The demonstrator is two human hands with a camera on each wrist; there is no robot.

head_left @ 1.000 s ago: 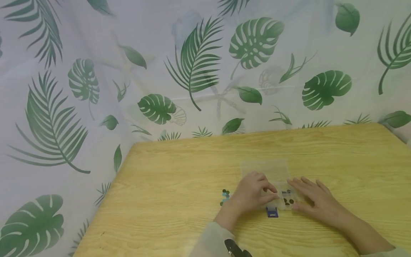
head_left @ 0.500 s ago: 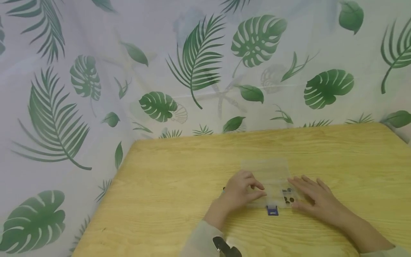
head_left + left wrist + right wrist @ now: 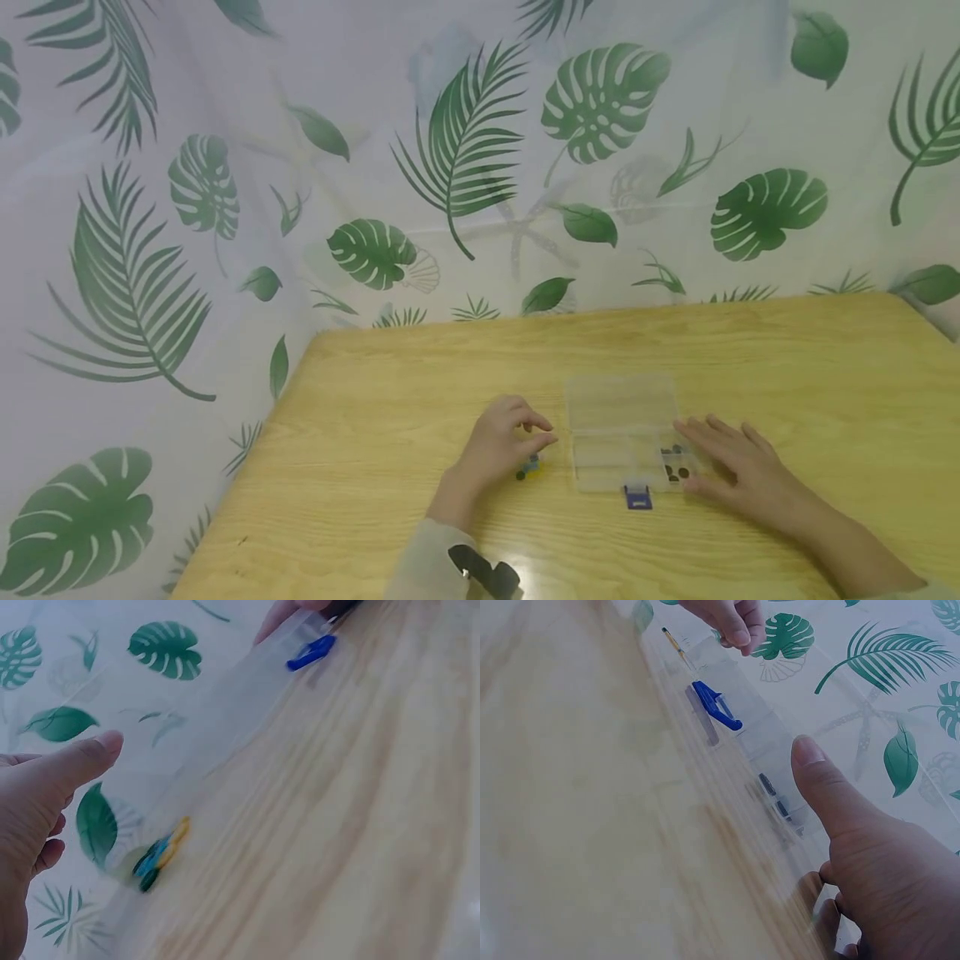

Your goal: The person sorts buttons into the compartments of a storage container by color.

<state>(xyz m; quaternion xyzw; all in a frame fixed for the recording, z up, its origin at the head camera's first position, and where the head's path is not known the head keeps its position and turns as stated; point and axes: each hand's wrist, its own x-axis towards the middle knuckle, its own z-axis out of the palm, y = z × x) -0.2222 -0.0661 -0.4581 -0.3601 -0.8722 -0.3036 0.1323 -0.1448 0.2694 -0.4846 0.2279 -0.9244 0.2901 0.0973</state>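
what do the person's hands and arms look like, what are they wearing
Both the left hand and right hand are bare, with no gloves. The left sleeve is long and pale, with a black band-like item around the cuff area; its exact type is unclear. Only a pale edge of the right sleeve shows.

Small coloured pieces [image 3: 157, 857] lie near a blue-latched clear box [image 3: 244, 712].

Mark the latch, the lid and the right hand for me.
latch [image 3: 638, 498]: head view, middle of its blue face
lid [image 3: 621, 403]: head view, middle of its clear panel
right hand [image 3: 738, 467]: head view, back of the hand
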